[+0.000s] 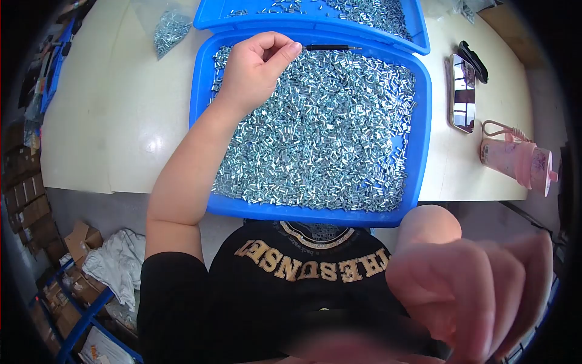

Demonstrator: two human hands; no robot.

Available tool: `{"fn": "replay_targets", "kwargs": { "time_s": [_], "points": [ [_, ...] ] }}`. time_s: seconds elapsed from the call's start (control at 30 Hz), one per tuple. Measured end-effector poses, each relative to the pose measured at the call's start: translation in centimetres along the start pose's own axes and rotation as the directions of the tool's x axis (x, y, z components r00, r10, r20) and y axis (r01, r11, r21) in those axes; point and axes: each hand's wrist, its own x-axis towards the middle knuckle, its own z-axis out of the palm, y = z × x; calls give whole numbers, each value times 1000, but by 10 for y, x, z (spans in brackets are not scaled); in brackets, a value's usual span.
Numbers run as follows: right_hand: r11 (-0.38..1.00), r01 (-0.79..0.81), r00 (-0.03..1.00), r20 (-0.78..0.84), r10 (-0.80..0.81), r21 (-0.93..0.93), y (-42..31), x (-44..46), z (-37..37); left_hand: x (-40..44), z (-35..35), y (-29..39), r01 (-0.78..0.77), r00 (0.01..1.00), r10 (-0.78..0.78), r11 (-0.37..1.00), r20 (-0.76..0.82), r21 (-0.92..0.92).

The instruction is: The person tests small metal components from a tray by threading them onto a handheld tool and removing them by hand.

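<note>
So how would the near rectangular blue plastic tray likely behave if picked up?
The near rectangular blue plastic tray is probably heavy for its size, since small silvery metal pieces cover most of its floor. Those pieces would likely slide if it tilted, as they lie loose. Its raised, straight-looking walls suggest a fairly stiff shell.

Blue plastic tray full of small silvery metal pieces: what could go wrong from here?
1. The slim black pen-like tool is gripped only near one end by the fingers of the left hand; it might slip and drop among the small silvery metal pieces below.
2. Those pieces lie loose in the blue plastic tray; a bump could scatter some.
3. The right hand is blurred in the foreground, so a slip there might go unnoticed.
</note>
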Motion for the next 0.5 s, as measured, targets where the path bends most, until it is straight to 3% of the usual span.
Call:
{"fn": "replay_targets", "kwargs": {
  "time_s": [0.13, 0.17, 0.2, 0.23, 0.3, 0.33, 0.5],
  "points": [
    [1000, -10, 1000, -16, 10, 14, 0, 19, -22, 0, -1, 0, -10, 1000, 10, 1000, -1, 28],
    [1000, -14, 1000, -24, 15, 17, 27, 12, 7, 0, -1, -1, -8, 1000, 8, 999, 1, 35],
    [1000, -19, 999, -33, 20, 19, 4, 2, 16, 0, 0, 0, -7, 1000, 7, 999, -4, 36],
    [1000, -24, 999, -41, 25, 20, 15, 23, -11, -1, 0, 0, -8, 1000, 8, 999, -8, 36],
    [999, -31, 998, -54, 32, 18, 24, 9, 13, -1, 0, -1, 16, 1000, -16, 999, -5, 42],
    [999, -30, 998, -57, 31, 17, 23, 19, -16, 0, -1, 0, 17, 1000, -17, 999, -7, 51],
    [998, -37, 996, -78, 40, 43, 15, -1, -23, -1, -2, -1, 16, 1000, -15, 998, -8, 54]
  ]
}}
